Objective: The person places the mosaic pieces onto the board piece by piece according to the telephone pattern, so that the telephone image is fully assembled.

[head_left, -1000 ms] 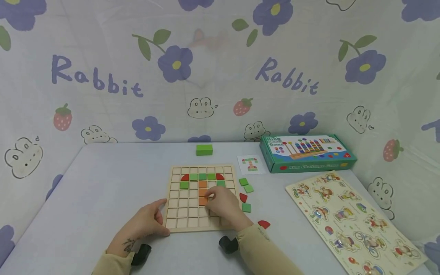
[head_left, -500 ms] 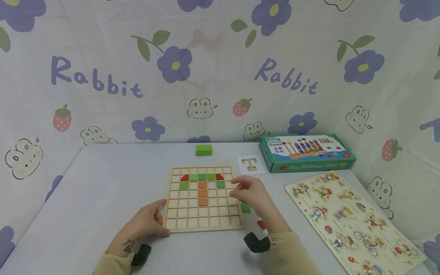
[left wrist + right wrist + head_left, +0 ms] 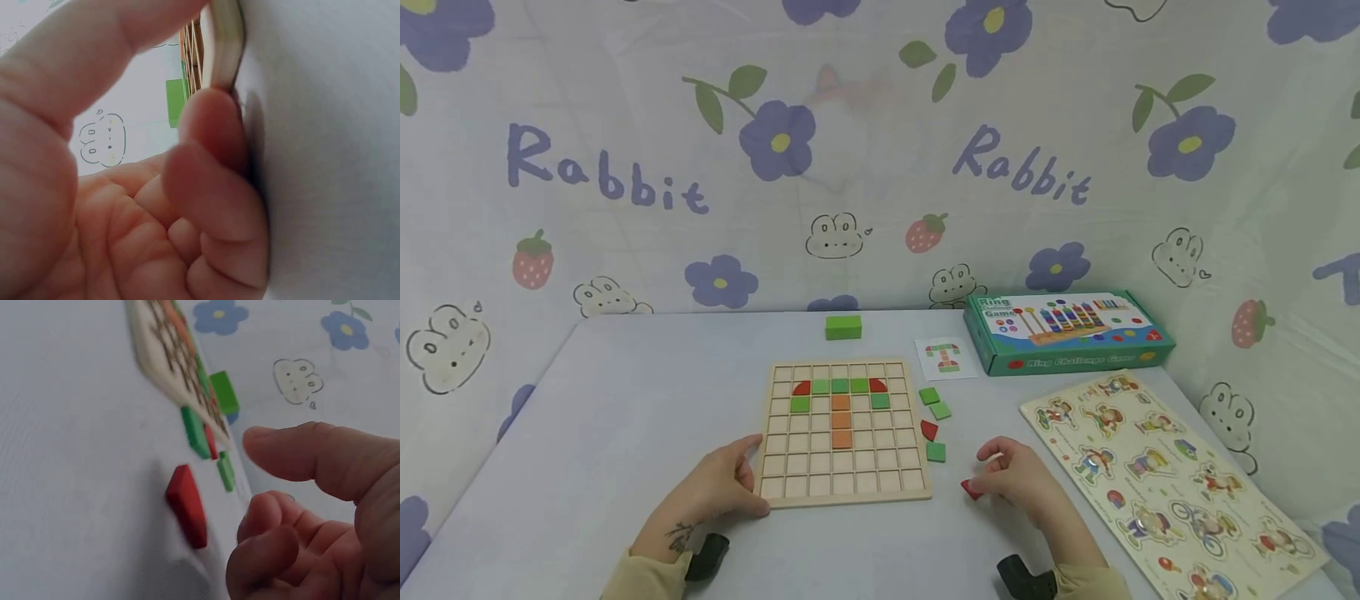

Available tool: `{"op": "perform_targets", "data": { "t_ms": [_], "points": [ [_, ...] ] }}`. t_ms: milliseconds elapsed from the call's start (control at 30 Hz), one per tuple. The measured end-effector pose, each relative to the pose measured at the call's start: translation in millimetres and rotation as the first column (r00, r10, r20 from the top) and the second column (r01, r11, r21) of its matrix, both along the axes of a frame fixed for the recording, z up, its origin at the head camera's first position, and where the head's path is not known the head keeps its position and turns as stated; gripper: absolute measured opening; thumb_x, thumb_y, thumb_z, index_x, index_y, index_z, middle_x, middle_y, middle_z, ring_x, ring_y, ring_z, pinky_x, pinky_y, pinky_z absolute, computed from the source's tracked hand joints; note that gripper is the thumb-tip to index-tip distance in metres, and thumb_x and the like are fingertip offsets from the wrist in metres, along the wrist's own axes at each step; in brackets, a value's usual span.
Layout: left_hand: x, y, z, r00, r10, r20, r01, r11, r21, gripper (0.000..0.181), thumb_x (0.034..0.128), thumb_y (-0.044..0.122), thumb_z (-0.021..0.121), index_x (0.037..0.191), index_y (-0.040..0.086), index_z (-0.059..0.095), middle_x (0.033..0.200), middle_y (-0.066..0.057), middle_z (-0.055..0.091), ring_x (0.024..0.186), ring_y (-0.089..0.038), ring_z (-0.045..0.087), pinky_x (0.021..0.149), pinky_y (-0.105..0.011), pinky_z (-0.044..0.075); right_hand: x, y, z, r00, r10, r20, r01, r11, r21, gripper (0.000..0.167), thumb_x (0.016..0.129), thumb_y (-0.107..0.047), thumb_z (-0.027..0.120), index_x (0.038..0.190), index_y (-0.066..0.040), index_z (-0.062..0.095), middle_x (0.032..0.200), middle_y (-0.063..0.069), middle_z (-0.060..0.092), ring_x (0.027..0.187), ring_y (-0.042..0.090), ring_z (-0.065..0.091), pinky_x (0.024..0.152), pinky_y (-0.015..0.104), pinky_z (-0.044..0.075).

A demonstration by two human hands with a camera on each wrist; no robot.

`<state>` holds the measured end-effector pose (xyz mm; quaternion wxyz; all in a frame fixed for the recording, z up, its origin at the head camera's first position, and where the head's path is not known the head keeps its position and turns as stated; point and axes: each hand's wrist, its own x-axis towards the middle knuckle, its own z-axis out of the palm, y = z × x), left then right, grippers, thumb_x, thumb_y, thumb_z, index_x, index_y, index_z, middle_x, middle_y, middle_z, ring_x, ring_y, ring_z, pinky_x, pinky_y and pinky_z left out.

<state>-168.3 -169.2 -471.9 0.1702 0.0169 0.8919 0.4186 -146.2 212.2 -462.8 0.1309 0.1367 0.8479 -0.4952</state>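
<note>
A wooden grid board (image 3: 862, 483) holds a T-like pattern of red, green and orange pieces. My left hand (image 3: 717, 485) grips its left edge near the front corner; in the left wrist view that hand (image 3: 119, 206) has curled fingers against the board's edge (image 3: 223, 53). My right hand (image 3: 1018, 482) hovers at a red piece (image 3: 971, 490) right of the board. In the right wrist view the thumb and fingers of this hand (image 3: 312, 512) are apart, holding nothing, and the red piece (image 3: 187, 506) lies beside them on the table.
Green pieces (image 3: 936, 452) and another red piece (image 3: 929, 430) lie along the board's right side. Behind are a green block (image 3: 843, 327), a pattern card (image 3: 946, 358) and a green game box (image 3: 1075, 362). A picture puzzle board (image 3: 1138, 442) lies at the right.
My right hand has moved from over the board's orange pieces, right and toward the front, to the red piece. The left hand has stayed on the board's edge.
</note>
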Motion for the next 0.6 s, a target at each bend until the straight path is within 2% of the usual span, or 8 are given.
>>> {"op": "perform_targets", "data": {
  "t_ms": [200,600],
  "points": [
    [0.3,-0.8,-1.2,1.000,0.003,0.007,-0.003,1.000,0.010,0.100,0.0529,-0.001,0.083,0.140,0.001,0.035,0.068,-0.006,0.051,0.058,-0.015,0.044,0.050,-0.027,0.035,3.7,2.5,-9.2,1.000,0.011,0.023,-0.013,0.994,0.112,0.033,0.065,-0.006,0.076,0.093,-0.005,0.058,0.064,0.004,0.050,0.060,0.017,0.045,0.055,0.029,0.036],
    [-0.2,-1.0,-1.5,1.000,-0.002,-0.006,0.002,1.000,0.005,0.099,0.0536,0.000,0.083,0.140,0.001,0.035,0.067,-0.005,0.051,0.057,-0.015,0.044,0.050,-0.027,0.035,5.2,-3.0,-9.0,0.999,0.030,0.014,-0.032,0.978,0.204,0.019,0.069,-0.005,0.071,0.087,-0.004,0.064,0.074,0.007,0.053,0.069,0.019,0.047,0.057,0.030,0.038]
  ]
}}
